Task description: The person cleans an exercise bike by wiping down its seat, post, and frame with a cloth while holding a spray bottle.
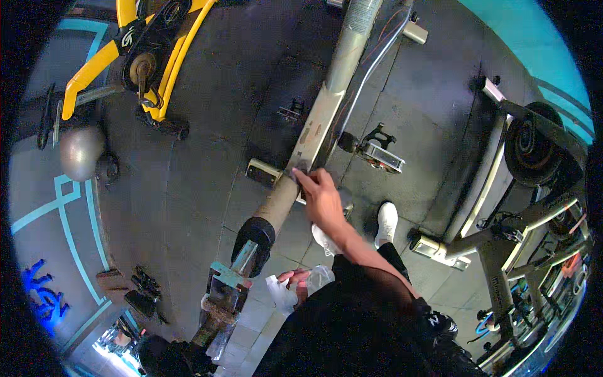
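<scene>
My right hand [321, 196] reaches forward to the pale frame tube [314, 132] of an exercise bike and presses a small grey cloth [302, 169] against it with the fingertips. Close to my body, my left hand [296, 279] holds a clear plastic spray bottle [282, 294]. The bike's black saddle [254, 237] is just left of my right forearm. A pedal [383, 156] sticks out to the right of the frame. My white shoes [386, 221] stand on the dark floor below the hand.
A yellow exercise bike [157, 56] stands at the upper left, with a grey ball [80, 151] beside it. Another grey bike with a black flywheel [534, 151] is at the right. Small dark weights [141, 292] lie at the lower left on the rubber floor.
</scene>
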Demonstrator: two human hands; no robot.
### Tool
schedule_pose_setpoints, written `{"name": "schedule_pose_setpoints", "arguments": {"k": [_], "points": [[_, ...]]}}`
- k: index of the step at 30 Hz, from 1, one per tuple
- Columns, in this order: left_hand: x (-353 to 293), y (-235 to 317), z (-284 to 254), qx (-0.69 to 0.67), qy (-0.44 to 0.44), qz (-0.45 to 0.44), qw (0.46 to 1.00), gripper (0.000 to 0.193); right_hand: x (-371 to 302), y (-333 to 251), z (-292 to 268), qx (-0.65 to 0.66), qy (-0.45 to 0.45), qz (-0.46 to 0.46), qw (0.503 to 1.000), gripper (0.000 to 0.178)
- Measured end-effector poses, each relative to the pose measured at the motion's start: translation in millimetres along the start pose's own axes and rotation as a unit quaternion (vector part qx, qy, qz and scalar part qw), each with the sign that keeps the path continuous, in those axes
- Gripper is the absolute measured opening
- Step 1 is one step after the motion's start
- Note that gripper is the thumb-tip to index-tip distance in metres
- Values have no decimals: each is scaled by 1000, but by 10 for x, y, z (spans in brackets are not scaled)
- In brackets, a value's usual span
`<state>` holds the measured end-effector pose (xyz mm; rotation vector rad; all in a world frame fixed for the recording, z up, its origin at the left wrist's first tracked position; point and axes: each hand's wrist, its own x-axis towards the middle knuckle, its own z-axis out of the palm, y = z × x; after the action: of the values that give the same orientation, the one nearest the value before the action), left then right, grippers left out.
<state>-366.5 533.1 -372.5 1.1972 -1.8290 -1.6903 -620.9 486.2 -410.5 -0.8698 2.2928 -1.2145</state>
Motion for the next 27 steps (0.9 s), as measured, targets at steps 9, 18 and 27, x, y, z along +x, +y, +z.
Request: {"name": "schedule_pose_setpoints", "arguments": {"k": [9,18,27], "points": [[108,453,323,-147,133,-125,972,46,66,75,-105,-64,-25,-24,997,42],[151,162,60,117,-1,79,990,44,139,114,-109,-29,-48,32,998,41],[67,193,231,-132,123,-105,978,46,313,-68,-89,-58,-59,-16,996,41]]}}
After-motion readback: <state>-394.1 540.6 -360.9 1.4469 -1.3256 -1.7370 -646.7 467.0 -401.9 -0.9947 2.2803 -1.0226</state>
